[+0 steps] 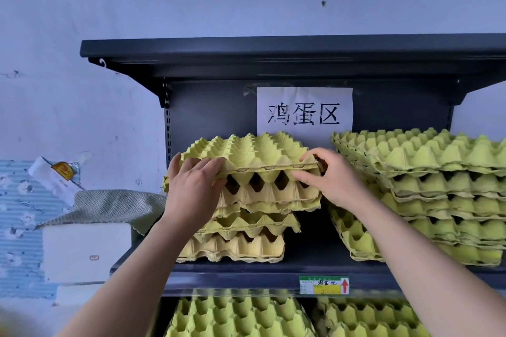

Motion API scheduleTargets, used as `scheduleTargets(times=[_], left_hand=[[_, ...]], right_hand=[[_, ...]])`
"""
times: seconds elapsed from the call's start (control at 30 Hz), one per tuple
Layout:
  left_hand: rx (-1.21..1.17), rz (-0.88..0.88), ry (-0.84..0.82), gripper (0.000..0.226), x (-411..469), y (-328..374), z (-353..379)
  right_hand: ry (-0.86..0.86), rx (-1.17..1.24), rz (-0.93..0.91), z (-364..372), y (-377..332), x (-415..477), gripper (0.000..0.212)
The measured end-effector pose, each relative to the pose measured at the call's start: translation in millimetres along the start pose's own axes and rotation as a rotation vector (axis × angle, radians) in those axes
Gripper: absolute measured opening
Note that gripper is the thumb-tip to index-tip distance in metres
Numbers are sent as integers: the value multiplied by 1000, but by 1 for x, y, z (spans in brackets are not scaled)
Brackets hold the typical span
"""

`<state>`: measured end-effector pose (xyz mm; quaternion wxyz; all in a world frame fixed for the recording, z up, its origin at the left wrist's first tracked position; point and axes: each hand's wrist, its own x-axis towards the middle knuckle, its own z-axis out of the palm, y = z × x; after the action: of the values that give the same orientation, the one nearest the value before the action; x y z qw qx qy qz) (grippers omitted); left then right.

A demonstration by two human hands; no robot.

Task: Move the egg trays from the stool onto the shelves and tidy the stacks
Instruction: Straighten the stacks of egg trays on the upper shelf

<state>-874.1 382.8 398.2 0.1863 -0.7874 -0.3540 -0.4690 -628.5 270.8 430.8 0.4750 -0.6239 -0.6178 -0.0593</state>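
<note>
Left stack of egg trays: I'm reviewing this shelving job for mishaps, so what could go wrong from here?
1. The left stack is uneven, its upper trays overhanging the lower ones; pressing the top tray down could tip it off the shelf.
2. The right hand works close beside the right stack and could nudge it.
3. The left hand and right hand hold the thin tray rim, which might bend.

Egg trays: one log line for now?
left hand grips top egg tray | right hand grips same tray | stack below uneven
</note>
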Motion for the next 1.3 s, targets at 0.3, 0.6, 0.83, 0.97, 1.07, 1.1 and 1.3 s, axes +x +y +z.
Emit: scheduleTargets(times=[0.3,0.6,0.83,0.97,1.07,1.1,1.3], left_hand=[[-259,-46,5,29,-2,-32,-12],[10,-159,-77,53,-14,-20,-31],[-250,-107,-156,65,-28,6,-38],[-308,-165,-111,48,-22,-2,-34],[-347,-156,-73,37,-21,-12,-33],[-371,-156,-59,34,-21,-16,-34],[-488,-149,-123,35,-20,-39,-43]], right_hand=[[-95,26,-170,-18,-14,-10,68],[-128,-71,-143,7,-29,-22,70],[-202,-156,-210,16,-47,-26,72],[-199,-14,-196,14,-33,-19,70],[-180,-33,-169,9,-25,-5,64],[-199,-52,-159,8,-22,0,64],[-306,-63,-139,7,-29,16,73]])
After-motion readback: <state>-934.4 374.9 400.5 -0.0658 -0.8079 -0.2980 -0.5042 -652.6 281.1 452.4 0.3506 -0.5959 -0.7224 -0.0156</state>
